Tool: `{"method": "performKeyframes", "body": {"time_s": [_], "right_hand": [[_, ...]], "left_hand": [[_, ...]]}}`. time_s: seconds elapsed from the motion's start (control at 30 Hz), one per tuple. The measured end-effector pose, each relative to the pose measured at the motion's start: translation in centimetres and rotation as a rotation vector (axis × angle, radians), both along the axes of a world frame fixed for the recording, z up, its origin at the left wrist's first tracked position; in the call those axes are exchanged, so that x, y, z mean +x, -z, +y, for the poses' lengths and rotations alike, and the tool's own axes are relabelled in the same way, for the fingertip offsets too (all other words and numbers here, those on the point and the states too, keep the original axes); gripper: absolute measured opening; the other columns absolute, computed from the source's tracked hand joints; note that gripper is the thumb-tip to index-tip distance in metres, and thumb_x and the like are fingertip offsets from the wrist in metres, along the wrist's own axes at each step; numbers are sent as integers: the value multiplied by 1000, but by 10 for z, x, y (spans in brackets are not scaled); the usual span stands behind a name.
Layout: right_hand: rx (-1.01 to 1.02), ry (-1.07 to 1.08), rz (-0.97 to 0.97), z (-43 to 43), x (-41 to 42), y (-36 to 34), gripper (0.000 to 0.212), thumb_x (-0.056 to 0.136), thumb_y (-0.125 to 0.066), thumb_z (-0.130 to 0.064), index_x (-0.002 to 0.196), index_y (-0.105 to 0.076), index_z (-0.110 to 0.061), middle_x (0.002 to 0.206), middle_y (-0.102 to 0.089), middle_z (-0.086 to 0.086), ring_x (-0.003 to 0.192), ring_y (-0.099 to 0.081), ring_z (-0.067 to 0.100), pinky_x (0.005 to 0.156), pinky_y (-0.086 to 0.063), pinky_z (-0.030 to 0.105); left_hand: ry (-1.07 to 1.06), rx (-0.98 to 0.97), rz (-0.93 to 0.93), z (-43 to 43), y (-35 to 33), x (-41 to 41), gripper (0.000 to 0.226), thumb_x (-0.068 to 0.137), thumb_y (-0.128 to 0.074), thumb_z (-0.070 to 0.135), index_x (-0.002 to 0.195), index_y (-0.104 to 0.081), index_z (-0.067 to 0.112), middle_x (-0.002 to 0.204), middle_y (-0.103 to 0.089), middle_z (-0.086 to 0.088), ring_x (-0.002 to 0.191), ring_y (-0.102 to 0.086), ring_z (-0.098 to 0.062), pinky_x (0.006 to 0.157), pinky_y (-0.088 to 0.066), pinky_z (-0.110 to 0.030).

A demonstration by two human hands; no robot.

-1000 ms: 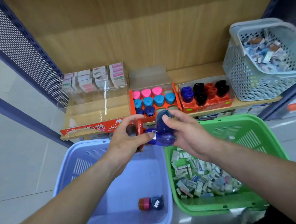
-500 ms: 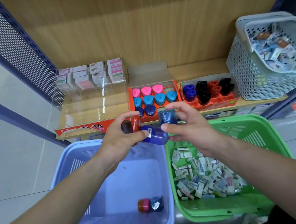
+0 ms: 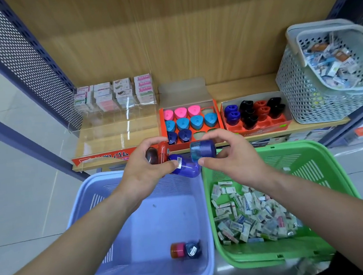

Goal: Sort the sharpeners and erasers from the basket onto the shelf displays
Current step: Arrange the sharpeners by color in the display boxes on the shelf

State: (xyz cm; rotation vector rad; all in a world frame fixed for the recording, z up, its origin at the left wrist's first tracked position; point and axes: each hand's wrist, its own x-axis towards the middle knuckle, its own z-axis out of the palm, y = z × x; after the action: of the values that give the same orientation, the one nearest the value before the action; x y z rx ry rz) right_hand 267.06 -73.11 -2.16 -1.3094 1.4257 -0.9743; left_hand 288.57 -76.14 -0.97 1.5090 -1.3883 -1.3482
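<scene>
The left hand [image 3: 144, 174] curls round a red sharpener [image 3: 159, 154] and a barcoded blue sharpener [image 3: 184, 167]. The right hand [image 3: 234, 161] pinches a second blue sharpener [image 3: 203, 150] between thumb and fingers, just beside the first. Below them, the lavender basket [image 3: 90, 212] holds two loose sharpeners [image 3: 185, 249], and the green basket [image 3: 299, 154] holds a heap of erasers [image 3: 250, 215]. Behind the hands, a red sharpener tray [image 3: 162, 125] sits on the shelf.

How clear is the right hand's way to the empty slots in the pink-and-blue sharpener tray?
Probably yes: the right hand, pinching a blue sharpener, hovers just before the empty slots of the tray, nothing between.
</scene>
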Motion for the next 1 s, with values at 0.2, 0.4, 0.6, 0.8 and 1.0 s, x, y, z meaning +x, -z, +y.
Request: {"method": "performKeyframes", "body": {"time_s": [0.2,0.4,0.6,0.8,1.0], "right_hand": [[-52,-30,73,1,1,0,54,74,-83,1,114,-68,-31,128,-55,2,84,-68,22,74,-61,34],[-50,-44,82,0,0,1,51,80,-78,-5,125,-67,-26,125,-53,-1,79,-67,16,76,-57,24],[-88,-54,100,-1,3,6,38,86,-76,-16,116,-68,-38,126,-57,-4,90,-69,17,89,-56,29],[-111,-125,127,-5,11,6,51,85,-64,12,115,-70,-28,127,-60,-5,106,-64,4,86,-50,14],[-132,-77,77,-12,20,10,27,87,-73,-3,97,-74,-28,103,-70,-14,103,-66,11,93,-52,27]], "left_hand": [[15,-1,-13,3,0,2,54,76,-84,3,120,-65,27,84,-66,7,65,-60,2,61,-50,-16],[22,-14,-32,3,0,1,55,75,-84,1,119,-65,27,85,-65,4,62,-58,2,59,-47,-13],[57,-27,-44,2,0,4,54,76,-84,-1,119,-63,25,92,-67,-1,68,-61,3,62,-48,-10],[70,-46,-76,1,3,8,55,74,-85,1,116,-64,28,100,-69,-16,72,-58,-9,67,-51,-15],[75,-55,-96,0,6,12,54,73,-86,3,113,-63,32,98,-68,-10,73,-58,-11,67,-52,-17]]}}
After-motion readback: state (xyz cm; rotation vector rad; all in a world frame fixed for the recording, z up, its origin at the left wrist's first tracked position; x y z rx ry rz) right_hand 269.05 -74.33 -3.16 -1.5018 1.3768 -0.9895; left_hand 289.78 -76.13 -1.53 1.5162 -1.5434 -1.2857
